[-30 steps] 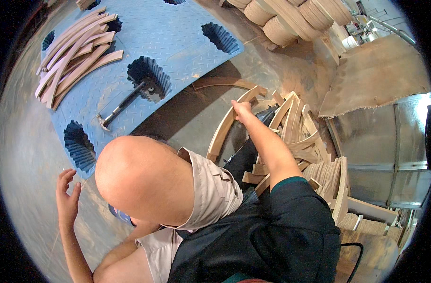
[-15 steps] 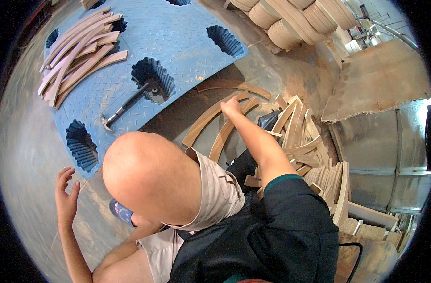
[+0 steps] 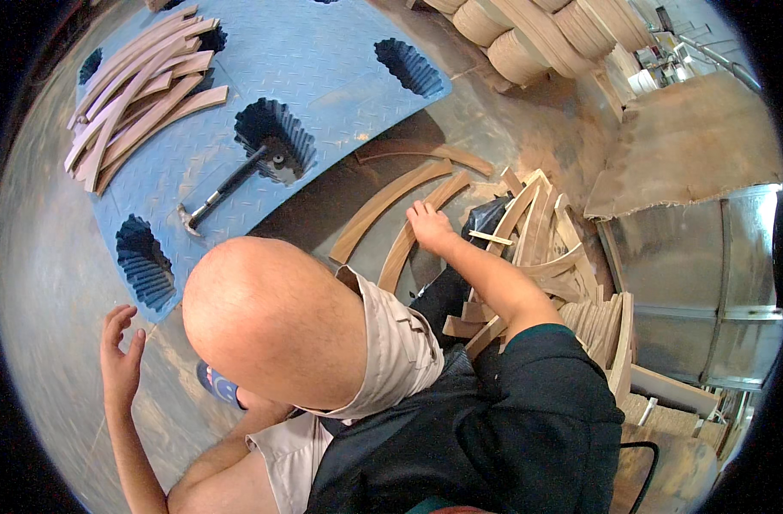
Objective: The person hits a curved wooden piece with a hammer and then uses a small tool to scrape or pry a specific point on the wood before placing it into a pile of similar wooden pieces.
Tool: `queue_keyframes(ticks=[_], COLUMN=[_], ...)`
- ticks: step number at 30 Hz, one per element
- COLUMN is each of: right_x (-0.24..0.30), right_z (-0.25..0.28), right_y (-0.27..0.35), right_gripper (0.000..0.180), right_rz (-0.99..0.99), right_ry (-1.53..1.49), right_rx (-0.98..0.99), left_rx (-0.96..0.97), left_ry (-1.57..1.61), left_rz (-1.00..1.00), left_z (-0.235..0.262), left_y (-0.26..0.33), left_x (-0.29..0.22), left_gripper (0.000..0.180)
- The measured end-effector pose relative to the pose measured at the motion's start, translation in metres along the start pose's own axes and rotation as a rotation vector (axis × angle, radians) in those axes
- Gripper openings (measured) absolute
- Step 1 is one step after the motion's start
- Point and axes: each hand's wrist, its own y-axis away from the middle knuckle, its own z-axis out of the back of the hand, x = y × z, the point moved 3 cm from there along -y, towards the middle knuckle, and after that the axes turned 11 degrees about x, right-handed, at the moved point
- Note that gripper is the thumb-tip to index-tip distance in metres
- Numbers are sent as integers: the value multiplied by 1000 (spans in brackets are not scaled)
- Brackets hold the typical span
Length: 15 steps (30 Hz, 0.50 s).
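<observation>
The person sits low on the concrete floor (image 3: 57,257), one bare knee raised in the middle of the view.

The right hand (image 3: 429,226) is stretched forward and closed over the near end of a curved wooden strip (image 3: 417,231), which lies on the floor and arcs away toward the blue platform. A second, longer curved strip (image 3: 383,210) lies just beside it on its left, and a third curved strip (image 3: 426,152) lies further out, near the platform's edge.

The left hand (image 3: 120,358) is held out to the left side above the bare floor, palm open with the fingers spread wide, holding nothing.

To the right of the right forearm a loose heap of curved wooden pieces (image 3: 563,257) leans together, some standing on edge, around something black (image 3: 490,218) that is only partly seen.

The blue checker-plate platform (image 3: 323,77) covers the upper left of the view and has several dark scalloped openings cut into it. A hammer (image 3: 224,190) lies on it, its handle reaching to the edge of one opening (image 3: 271,137). At the platform's far left corner rests a stack of curved wooden strips (image 3: 134,94). Beyond the platform's far right corner stand stacks of bent wood (image 3: 528,34), and a metal cabinet (image 3: 700,283) stands at the right.
</observation>
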Motion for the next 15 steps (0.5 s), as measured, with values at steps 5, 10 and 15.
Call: queue_keyframes(ticks=[5, 10, 15], right_x=[2, 2, -2], right_z=[-5, 1, 3], right_y=[4, 1, 2], right_gripper=[27, 30, 39], right_rz=[177, 217, 163], right_ry=[141, 176, 153], right_rx=[-88, -106, -104], left_rx=[-8, -26, -9], left_ry=[-9, -1, -27], left_rz=[1, 18, 49], left_z=[-1, 2, 1], left_y=[1, 5, 7], left_x=[-8, -11, -13], left_gripper=[44, 44, 44])
